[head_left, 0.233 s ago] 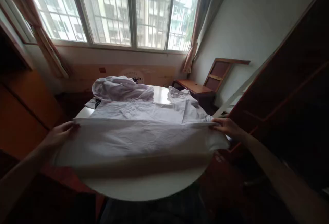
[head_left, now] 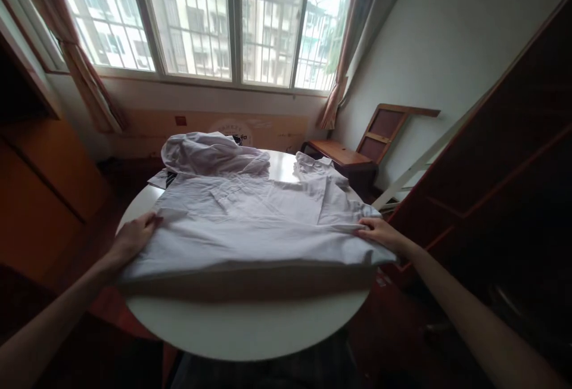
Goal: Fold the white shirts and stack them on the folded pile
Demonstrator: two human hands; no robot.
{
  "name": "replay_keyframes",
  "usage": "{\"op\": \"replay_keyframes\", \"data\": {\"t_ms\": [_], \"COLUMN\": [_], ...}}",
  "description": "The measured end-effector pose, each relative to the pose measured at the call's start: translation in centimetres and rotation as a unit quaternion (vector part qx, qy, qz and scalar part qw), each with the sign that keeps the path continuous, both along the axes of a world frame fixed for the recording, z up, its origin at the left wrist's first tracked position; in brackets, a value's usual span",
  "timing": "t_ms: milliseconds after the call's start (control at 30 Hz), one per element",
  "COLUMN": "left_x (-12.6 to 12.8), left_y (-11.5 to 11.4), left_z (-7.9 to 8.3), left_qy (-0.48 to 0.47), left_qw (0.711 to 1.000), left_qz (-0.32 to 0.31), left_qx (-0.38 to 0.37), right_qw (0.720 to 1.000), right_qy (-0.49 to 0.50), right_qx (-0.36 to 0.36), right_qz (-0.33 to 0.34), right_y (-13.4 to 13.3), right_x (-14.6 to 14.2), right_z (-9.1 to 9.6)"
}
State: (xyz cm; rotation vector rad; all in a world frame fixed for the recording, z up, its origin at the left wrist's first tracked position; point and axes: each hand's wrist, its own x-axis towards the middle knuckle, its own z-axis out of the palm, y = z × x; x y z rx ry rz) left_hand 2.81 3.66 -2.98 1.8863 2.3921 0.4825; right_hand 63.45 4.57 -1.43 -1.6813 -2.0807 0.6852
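Observation:
A white shirt (head_left: 250, 222) lies spread across a round white table (head_left: 241, 329), its lower part folded up over the body. My left hand (head_left: 134, 235) pinches the shirt's left edge, fingers closed on the cloth. My right hand (head_left: 379, 231) grips the right edge near the sleeve, also closed on the fabric. A second crumpled white garment (head_left: 210, 153) is heaped at the table's far side, just beyond the shirt's collar.
A wide barred window (head_left: 201, 19) with curtains fills the far wall. An orange cabinet (head_left: 40, 180) stands to the left. A small wooden desk (head_left: 339, 153) and leaning board (head_left: 384, 130) sit at the right, beside a dark wooden panel (head_left: 504, 156).
Both hands have lowered the folded edge of the shirt down onto the table and moved inward. The fold now lies flat instead of being held up.

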Motion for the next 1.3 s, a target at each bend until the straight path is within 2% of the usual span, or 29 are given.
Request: {"op": "replay_keyframes", "data": {"t_ms": [100, 267, 433, 567, 700, 867, 967, 1033, 1133, 1233, 1300], "left_x": [-0.1, -0.5, -0.1, -0.8, -2.3, -2.5, -1.8, -1.5, -1.6, -2.1, -2.5], "left_y": [0.0, 0.5, 0.2, -1.2, -3.3, -5.2, -5.6, -5.6, -5.6, -5.4, -5.3], "left_z": [-0.2, 0.2, 0.1, 0.3, 0.3, -0.2, -0.4, -0.6, -0.9, -1.4, -1.7], "left_qy": [0.021, -0.027, -0.022, -0.09, -0.147, -0.113, -0.078, -0.074, -0.084, -0.099, -0.102], "left_qw": [0.999, 0.999, 0.999, 0.995, 0.987, 0.992, 0.995, 0.996, 0.995, 0.993, 0.992], "left_qz": [0.018, 0.022, 0.023, 0.026, 0.067, 0.035, 0.046, 0.051, 0.058, 0.066, 0.075], "left_qx": [-0.024, -0.003, -0.027, -0.016, -0.021, -0.042, -0.027, -0.013, 0.007, 0.019, 0.024], "right_qw": [0.999, 0.996, 0.998, 0.991, 0.978, 0.977, 0.975, 0.974, 0.969, 0.956, 0.955], "right_qy": [0.024, 0.071, 0.016, 0.011, 0.019, -0.027, -0.027, -0.002, 0.098, 0.193, 0.204], "right_qx": [-0.016, -0.023, 0.026, 0.022, 0.007, 0.026, 0.055, 0.079, 0.083, 0.018, -0.026], "right_qz": [-0.012, -0.041, -0.06, -0.132, -0.205, -0.211, -0.212, -0.212, -0.213, -0.22, -0.214], "right_y": [-0.1, -0.5, -0.7, -1.4, -2.9, -4.7, -5.0, -5.0, -5.4, -6.4, -7.3], "right_x": [0.2, -0.1, -0.4, 0.0, 0.6, 0.4, 0.0, -0.1, 0.0, 0.6, 0.9], "right_z": [-0.4, -0.2, -0.5, -0.7, -0.8, -1.1, -1.4, -1.7, -1.9, -1.9, -1.7]}}
